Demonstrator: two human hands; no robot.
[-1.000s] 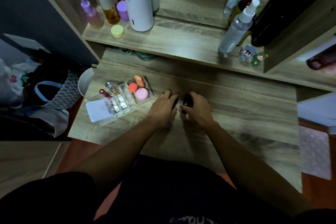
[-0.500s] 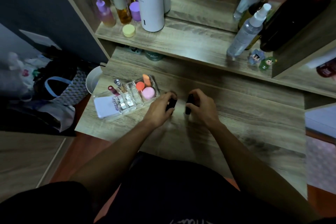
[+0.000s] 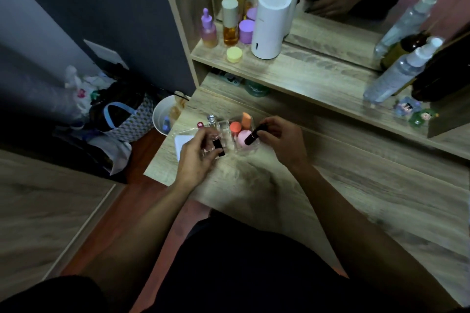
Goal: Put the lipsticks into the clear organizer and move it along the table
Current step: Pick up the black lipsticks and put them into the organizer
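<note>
Lipsticks, two dark tubes, were each held in a hand above the clear organizer (image 3: 223, 132) at the left end of the wooden counter (image 3: 356, 185). The left hand (image 3: 197, 154) was closed around a black lipstick (image 3: 218, 147), pinched between thumb and fingers over the organizer's small front compartments; its long axis ran from upper left to lower right, lower end toward the counter's near edge. The right hand (image 3: 281, 141) gripped the second lipstick (image 3: 254, 134) by its upper end, the tube tilted, its long axis running from upper right down to lower left, with the lower end pointing at the organizer's right section. That section held a pink sponge (image 3: 243, 136), an orange sponge (image 3: 235, 127) and a peach one (image 3: 246, 119). A red-capped tube (image 3: 200, 124) and a silver-topped one (image 3: 211, 118) stood upright in the organizer's back slots. Whether either held lipstick touched the organizer could not be told, as the frame was blurred. A white card (image 3: 184, 142) lay at the organizer's left end. On the shelf (image 3: 318, 79) behind stood a white cylinder (image 3: 270, 24) and several bottles.
</note>
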